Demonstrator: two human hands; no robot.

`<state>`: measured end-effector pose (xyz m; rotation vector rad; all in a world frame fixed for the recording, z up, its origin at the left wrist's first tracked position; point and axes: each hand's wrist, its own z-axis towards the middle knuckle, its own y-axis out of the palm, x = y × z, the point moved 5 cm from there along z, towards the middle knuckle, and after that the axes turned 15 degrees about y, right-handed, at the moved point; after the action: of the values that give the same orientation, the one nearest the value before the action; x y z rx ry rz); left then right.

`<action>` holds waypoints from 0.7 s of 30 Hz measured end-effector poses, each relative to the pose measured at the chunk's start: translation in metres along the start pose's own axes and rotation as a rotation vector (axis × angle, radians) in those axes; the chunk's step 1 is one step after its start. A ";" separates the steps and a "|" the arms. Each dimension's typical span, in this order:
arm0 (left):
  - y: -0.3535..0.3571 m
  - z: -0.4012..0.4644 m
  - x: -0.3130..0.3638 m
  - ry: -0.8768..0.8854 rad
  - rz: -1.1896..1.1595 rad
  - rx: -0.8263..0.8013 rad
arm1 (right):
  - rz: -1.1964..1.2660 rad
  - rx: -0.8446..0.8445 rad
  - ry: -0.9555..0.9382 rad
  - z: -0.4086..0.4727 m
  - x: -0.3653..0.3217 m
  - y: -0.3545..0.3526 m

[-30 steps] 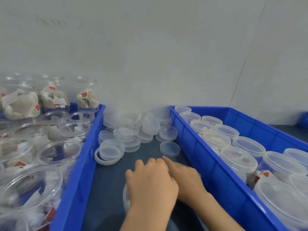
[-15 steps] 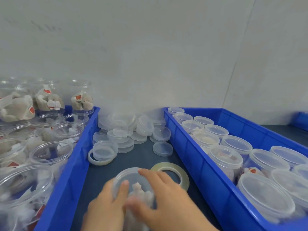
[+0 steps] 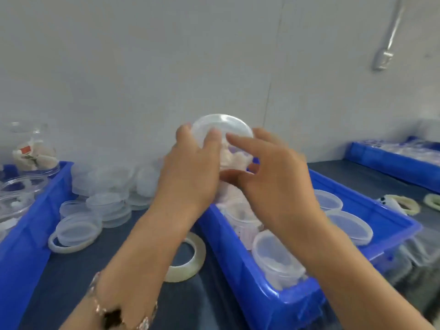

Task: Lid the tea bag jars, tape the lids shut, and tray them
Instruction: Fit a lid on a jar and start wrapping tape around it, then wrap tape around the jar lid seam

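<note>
one clear plastic jar [image 3: 229, 148], lid [image 3: 221, 125] fitted, is held in the air above the far end of the right blue tray [image 3: 259, 291]; pale tea bags show through its wall. the left hand [image 3: 190, 172] grips the jar's side, fingers curled up to the lid rim. the right hand [image 3: 273, 177] holds the jar from the other side, thumb beneath, index finger laid across the wall.

the right blue tray holds lidded round jars [image 3: 276, 258], translucent and smooth, with pale contents. the left blue tray [image 3: 26, 236] holds open jars [image 3: 19, 186] with tea bags, and a taller jar [image 3: 33, 148] with a red-tagged bag at its far end.

between the trays, on the dark table [image 3: 78, 289], lie loose translucent lids [image 3: 112, 191] in low stacks, one lid inside a tape ring [image 3: 71, 236], and a tape roll [image 3: 188, 260] partly hidden by the left forearm. a bracelet [image 3: 119, 313] sits on the left wrist. further tape rings [image 3: 404, 203] lie right of the tray; a third blue tray [image 3: 395, 160] stands far right, contents blurred.
</note>
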<state>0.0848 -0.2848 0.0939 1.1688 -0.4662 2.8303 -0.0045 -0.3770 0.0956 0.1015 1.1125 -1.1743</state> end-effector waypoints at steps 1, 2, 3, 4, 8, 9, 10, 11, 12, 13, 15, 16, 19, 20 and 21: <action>0.021 0.013 0.006 0.022 -0.086 -0.105 | -0.038 0.059 0.007 0.014 0.006 -0.016; 0.041 0.024 0.010 0.036 -0.138 -0.214 | -0.069 0.097 0.007 0.028 0.014 -0.030; 0.061 0.033 0.013 0.053 -0.140 -0.308 | -0.087 0.123 0.005 0.042 0.022 -0.042; 0.077 0.042 0.014 0.082 -0.110 -0.361 | -0.105 0.149 0.003 0.055 0.032 -0.053; 0.132 0.059 0.011 0.192 -0.028 -0.347 | -0.266 0.250 0.045 0.100 0.084 -0.075; 0.149 0.058 0.008 0.226 0.006 -0.392 | -0.293 0.260 0.053 0.109 0.098 -0.076; 0.165 0.057 0.003 0.253 0.048 -0.455 | -0.312 0.264 0.067 0.116 0.113 -0.076; 0.180 0.055 -0.006 0.264 0.084 -0.520 | -0.335 0.262 0.092 0.121 0.127 -0.074; 0.193 0.054 -0.015 0.261 0.112 -0.584 | -0.363 0.252 0.123 0.126 0.142 -0.072; 0.205 0.053 -0.026 0.250 0.140 -0.641 | -0.404 0.235 0.152 0.129 0.156 -0.068; 0.225 0.049 -0.045 0.251 0.236 -0.736 | -0.474 0.185 0.199 0.133 0.182 -0.057; 0.233 0.047 -0.054 0.260 0.293 -0.770 | -0.480 0.162 0.226 0.134 0.193 -0.052; 0.250 0.039 -0.079 0.265 0.427 -0.831 | -0.480 0.086 0.279 0.131 0.214 -0.039; 0.254 0.036 -0.087 0.253 0.464 -0.858 | -0.516 0.046 0.304 0.129 0.222 -0.033; 0.256 0.032 -0.094 0.246 0.505 -0.891 | -0.574 0.007 0.348 0.126 0.231 -0.029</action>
<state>0.1338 -0.5315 -0.0161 0.5524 -1.9343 2.4722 0.0429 -0.6206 0.0030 -0.0136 1.5010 -1.7157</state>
